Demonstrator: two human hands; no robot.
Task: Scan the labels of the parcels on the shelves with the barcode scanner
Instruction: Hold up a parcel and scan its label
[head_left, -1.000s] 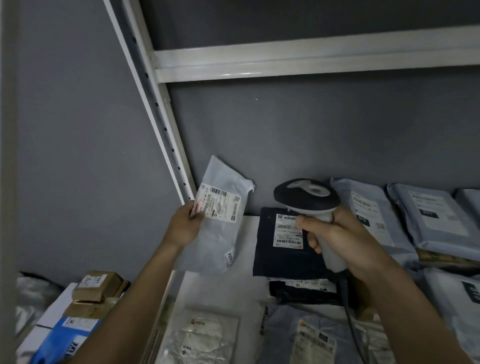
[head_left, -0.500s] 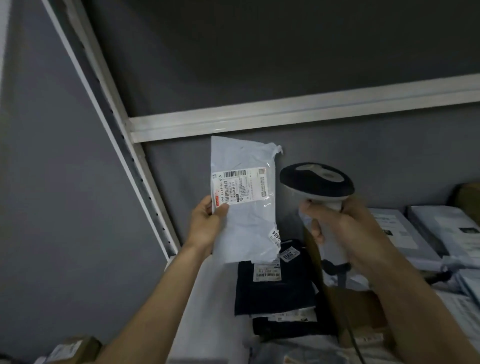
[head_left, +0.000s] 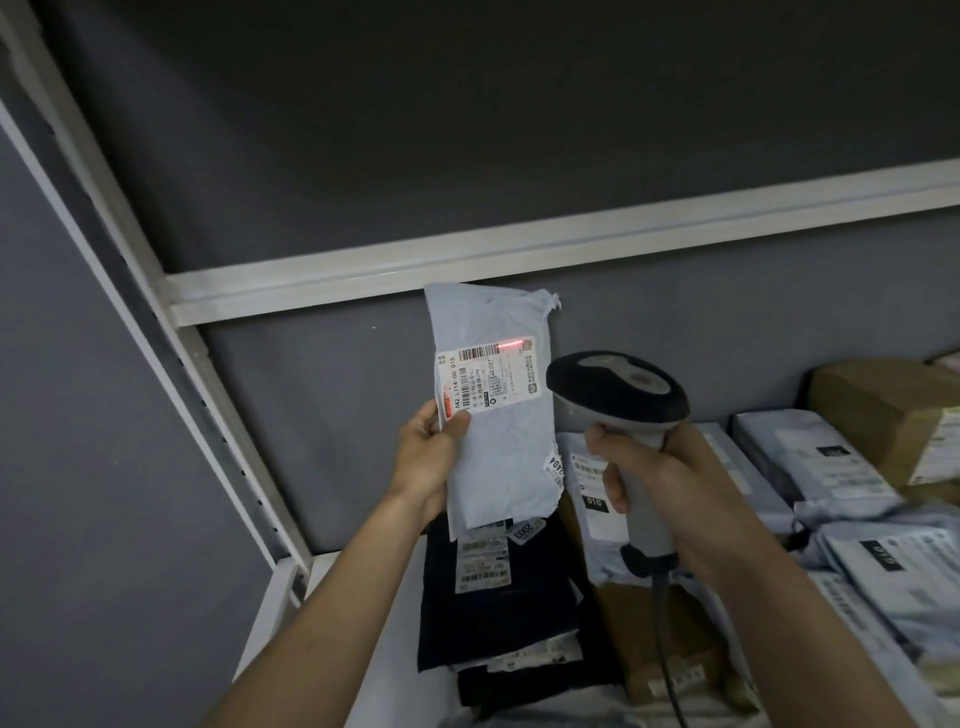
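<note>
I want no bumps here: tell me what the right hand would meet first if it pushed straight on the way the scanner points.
Most likely the pale parcel in the left hand, though depth is unclear.

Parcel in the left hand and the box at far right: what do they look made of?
Held parcel: looks like thin pale-grey plastic film, a poly mailer; it is wrinkled, with a ragged top corner and a paper label. Box: brown cardboard, matte, apparently taped.

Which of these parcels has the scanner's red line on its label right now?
The pale grey mailer held up in the left hand: a red line crosses its label's barcode. The other parcels lie on the shelf with no red line.
</note>
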